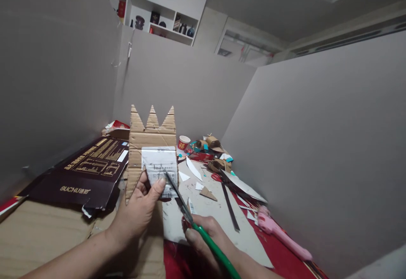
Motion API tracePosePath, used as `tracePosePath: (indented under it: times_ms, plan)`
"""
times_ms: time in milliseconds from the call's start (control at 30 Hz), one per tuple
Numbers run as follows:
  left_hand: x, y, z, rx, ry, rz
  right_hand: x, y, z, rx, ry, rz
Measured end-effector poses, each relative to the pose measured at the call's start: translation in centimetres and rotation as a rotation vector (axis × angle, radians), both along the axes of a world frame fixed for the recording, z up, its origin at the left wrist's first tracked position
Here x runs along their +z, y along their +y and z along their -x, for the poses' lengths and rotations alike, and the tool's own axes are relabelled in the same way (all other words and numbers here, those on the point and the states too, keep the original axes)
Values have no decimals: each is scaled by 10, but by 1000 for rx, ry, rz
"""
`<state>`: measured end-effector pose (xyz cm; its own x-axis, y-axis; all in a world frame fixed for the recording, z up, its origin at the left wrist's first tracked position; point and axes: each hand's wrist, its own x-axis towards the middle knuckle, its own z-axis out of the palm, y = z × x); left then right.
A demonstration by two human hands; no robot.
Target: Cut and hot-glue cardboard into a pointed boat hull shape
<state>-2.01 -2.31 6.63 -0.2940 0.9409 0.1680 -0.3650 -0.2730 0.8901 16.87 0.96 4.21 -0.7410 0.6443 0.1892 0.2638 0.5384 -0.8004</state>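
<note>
Held upright in front of me is a cardboard piece with three pointed spikes along its top edge. A white printed label is stuck on its lower part. My left hand grips the piece near its bottom edge, thumb over the label. My right hand is closed on green-handled scissors. Their blades point up and left and lie over the label, near my left thumb. Whether the blades are cutting there, I cannot tell.
A dark printed box and a cardboard sheet lie on the left. Paper and cardboard scraps are scattered over a pale board. A paper cup stands behind; a pink glue gun lies right. Grey panels enclose the area.
</note>
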Motion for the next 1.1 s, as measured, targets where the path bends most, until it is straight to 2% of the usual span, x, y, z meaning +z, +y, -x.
tracePosePath:
  times_ms: [233, 400, 600, 800, 1100]
  plan:
    - [-4, 1, -1, 27, -78, 33, -6, -1, 2, 7, 93, -8]
    - [-8, 2, 1, 155, 73, -17, -9, -2, 3, 13, 63, 16]
    - [-13, 1, -1, 157, 60, 19, -11, -1, 5, 2, 55, -21]
    - [-16, 2, -2, 128, 72, 11, -6, -7, 8, -5, 122, 98]
    - [-16, 1, -3, 113, 46, 60, 1, -10, 8, 40, 158, 110]
